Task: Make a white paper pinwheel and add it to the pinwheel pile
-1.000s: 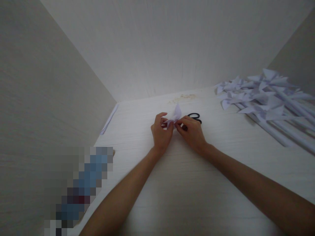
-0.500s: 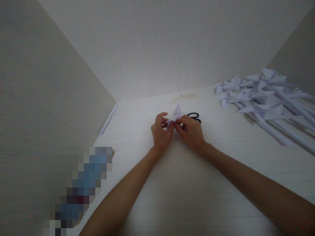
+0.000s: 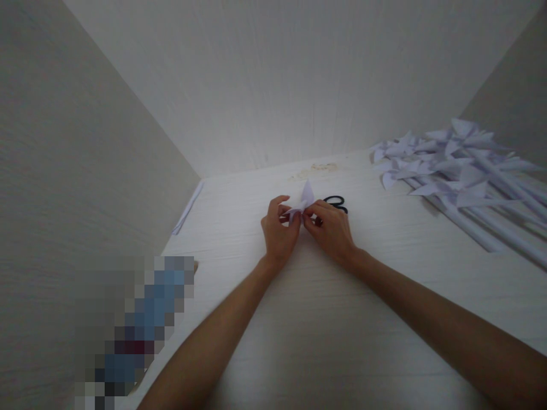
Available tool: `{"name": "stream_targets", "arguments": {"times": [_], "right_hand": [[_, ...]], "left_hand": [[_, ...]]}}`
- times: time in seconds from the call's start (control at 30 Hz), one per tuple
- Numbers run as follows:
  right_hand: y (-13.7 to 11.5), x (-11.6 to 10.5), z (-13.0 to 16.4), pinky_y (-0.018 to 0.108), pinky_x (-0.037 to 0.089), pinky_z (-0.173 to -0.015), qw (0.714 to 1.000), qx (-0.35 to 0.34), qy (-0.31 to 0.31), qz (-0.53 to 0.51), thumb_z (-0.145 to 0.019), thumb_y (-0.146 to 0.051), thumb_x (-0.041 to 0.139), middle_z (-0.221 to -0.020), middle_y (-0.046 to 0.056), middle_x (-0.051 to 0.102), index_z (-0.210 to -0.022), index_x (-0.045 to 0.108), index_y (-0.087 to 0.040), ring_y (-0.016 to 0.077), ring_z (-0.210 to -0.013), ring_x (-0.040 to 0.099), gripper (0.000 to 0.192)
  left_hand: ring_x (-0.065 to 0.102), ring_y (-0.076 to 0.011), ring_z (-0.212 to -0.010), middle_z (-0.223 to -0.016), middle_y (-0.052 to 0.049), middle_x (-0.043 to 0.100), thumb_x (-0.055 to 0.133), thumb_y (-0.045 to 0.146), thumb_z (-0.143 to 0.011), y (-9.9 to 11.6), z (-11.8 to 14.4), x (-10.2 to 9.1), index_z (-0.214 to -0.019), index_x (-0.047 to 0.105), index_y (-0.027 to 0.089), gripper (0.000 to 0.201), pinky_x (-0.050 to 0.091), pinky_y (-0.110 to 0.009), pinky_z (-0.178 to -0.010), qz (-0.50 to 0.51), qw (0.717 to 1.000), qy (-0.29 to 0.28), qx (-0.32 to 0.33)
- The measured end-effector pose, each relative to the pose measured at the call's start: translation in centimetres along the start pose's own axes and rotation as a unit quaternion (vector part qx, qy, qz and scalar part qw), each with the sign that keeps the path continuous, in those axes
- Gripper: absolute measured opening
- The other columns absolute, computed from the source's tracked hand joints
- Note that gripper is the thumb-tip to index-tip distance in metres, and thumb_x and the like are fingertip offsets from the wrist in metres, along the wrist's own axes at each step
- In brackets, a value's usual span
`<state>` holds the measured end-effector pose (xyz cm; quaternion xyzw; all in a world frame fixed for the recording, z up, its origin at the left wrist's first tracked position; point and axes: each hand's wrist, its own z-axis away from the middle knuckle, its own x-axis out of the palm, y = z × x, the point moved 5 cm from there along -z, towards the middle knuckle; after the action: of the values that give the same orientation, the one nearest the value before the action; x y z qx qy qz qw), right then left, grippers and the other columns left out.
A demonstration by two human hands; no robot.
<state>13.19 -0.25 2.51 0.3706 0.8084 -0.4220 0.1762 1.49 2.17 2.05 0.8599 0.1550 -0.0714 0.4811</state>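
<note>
A small white paper pinwheel (image 3: 307,196) is pinched between my two hands above the middle of the table, one pointed blade standing up. My left hand (image 3: 281,232) grips its left side near the centre, with the index finger raised away from the paper. From the right, my right hand (image 3: 332,230) pinches the same paper close to its centre, thumb and fingertips together. The fingers hide most of the pinwheel's middle. Just behind my right hand lie scissors with black handles (image 3: 337,200), their blades hidden.
Several white paper pinwheels (image 3: 453,188) on rolled paper sticks (image 3: 470,226) lie piled at the right. A folded white paper strip (image 3: 188,208) rests by the left wall. Small beige bits (image 3: 323,167) lie near the back wall. A blurred-out patch (image 3: 149,307) covers something at the lower left.
Both hands stay on the pinwheel with almost the same grip. The whole view has shifted very slightly; nothing else visibly differs.
</note>
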Motion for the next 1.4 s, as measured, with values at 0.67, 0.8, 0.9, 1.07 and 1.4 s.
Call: {"name": "stream_targets", "arguments": {"times": [0.67,0.8,0.9,1.07,1.4], "right_hand": [[0.02,-0.06,0.04,0.022,0.036,-0.055,1.000,-0.004,0.017,-0.008,-0.075,-0.017,0.048,-0.069,0.001,0.057,-0.064,0.058,-0.017,0.0094,-0.055,0.049,0.015],[0.01,-0.06,0.05,0.022,0.035,-0.055,1.000,-0.007,0.022,-0.006,-0.075,-0.017,0.048,-0.069,0.002,0.058,-0.063,0.057,-0.017,0.0098,-0.055,0.048,0.015],[0.04,-0.07,0.06,0.022,0.035,-0.055,1.000,-0.010,0.023,-0.008,-0.074,-0.017,0.048,-0.068,0.001,0.057,-0.062,0.057,-0.017,0.0094,-0.054,0.048,0.015],[0.00,-0.15,0.08,0.022,0.036,-0.055,0.999,-0.014,0.026,-0.014,-0.075,-0.017,0.048,-0.068,0.001,0.057,-0.062,0.056,-0.018,0.0092,-0.054,0.047,0.015],[-0.01,-0.16,0.09,0.022,0.036,-0.055,1.000,-0.008,0.022,-0.014,-0.074,-0.015,0.048,-0.067,0.001,0.056,-0.061,0.055,-0.017,0.0092,-0.054,0.048,0.015]], "left_hand": [[0.057,-0.0070,-0.053,-0.062,0.005,0.057,0.064,0.013,-0.058,-0.31,-0.54,0.00,-0.091,0.048,0.018,0.037,0.048,-0.017,-0.051,0.084,0.994,0.007,-0.063],[0.058,-0.0074,-0.054,-0.062,0.005,0.056,0.064,0.014,-0.058,-0.39,-0.56,0.04,-0.091,0.048,0.018,0.037,0.048,-0.017,-0.050,0.090,0.993,0.007,-0.073],[0.058,-0.0080,-0.054,-0.063,0.005,0.056,0.065,0.014,-0.057,-0.47,-0.59,0.06,-0.091,0.048,0.018,0.038,0.048,-0.018,-0.050,0.088,0.993,0.006,-0.075],[0.058,-0.0083,-0.054,-0.062,0.005,0.056,0.065,0.014,-0.057,-0.44,-0.60,0.03,-0.090,0.048,0.019,0.038,0.048,-0.019,-0.051,0.087,0.993,0.008,-0.075],[0.058,-0.0078,-0.054,-0.063,0.005,0.056,0.064,0.013,-0.057,-0.38,-0.60,0.06,-0.091,0.048,0.019,0.038,0.049,-0.018,-0.051,0.095,0.992,0.004,-0.078]]}}
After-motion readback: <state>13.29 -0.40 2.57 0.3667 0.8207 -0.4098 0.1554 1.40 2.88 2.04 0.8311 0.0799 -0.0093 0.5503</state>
